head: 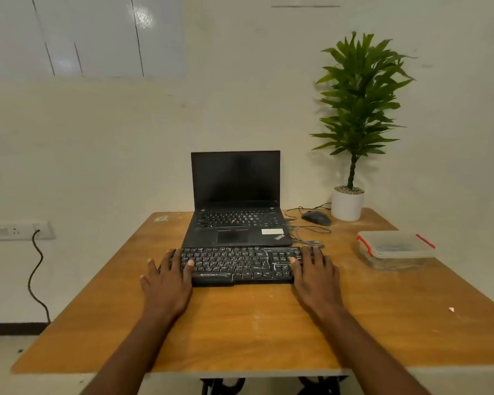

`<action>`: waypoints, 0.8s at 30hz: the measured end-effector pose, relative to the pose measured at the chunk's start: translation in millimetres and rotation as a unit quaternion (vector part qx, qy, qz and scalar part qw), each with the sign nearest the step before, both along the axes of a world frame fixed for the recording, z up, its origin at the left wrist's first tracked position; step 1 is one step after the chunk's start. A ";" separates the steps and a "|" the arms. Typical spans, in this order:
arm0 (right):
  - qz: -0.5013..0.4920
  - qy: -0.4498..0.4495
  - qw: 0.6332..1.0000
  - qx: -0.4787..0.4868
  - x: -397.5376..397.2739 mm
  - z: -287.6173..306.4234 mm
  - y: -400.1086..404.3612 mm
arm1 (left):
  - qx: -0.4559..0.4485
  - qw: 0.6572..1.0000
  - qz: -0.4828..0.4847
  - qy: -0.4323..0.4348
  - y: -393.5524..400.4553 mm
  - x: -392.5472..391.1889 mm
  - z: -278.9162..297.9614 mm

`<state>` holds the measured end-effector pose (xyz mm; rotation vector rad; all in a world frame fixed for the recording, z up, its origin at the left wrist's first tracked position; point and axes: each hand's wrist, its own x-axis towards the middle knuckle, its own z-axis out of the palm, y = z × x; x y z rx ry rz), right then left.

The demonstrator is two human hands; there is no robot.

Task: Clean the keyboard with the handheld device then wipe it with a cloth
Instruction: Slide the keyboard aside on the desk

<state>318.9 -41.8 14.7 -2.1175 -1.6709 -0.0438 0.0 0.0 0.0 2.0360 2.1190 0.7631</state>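
Note:
A black external keyboard [240, 265] with whitish dust streaks lies on the wooden table [254, 323], right in front of the laptop. My left hand [167, 283] holds its left end, thumb on the keys and fingers round the edge. My right hand [315, 276] holds the right end the same way. No handheld cleaning device and no cloth are in view.
An open black laptop [236, 206] stands behind the keyboard. A mouse [316, 218] with loose cables and a potted plant [348, 205] are at the back right. A clear lidded box with red clips [395, 249] sits on the right. A wall socket with a cord [17, 230] is at left.

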 end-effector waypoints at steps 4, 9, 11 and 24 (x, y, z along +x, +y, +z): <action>-0.041 0.063 0.997 0.013 3.9 -0.2 2.9 | -0.014 0.996 0.035 -0.084 8.5 -6.6 2.2; -0.048 0.155 0.987 0.008 8.0 1.7 6.9 | -0.021 0.992 0.028 -0.121 11.1 -6.6 2.7; -0.050 0.193 0.980 0.005 9.7 5.4 7.0 | -0.026 0.989 0.029 -0.145 12.8 -9.5 4.4; -0.042 0.282 0.958 0.041 6.9 16.5 -69.2 | 0.033 0.988 0.022 -0.151 -63.5 -20.4 -0.5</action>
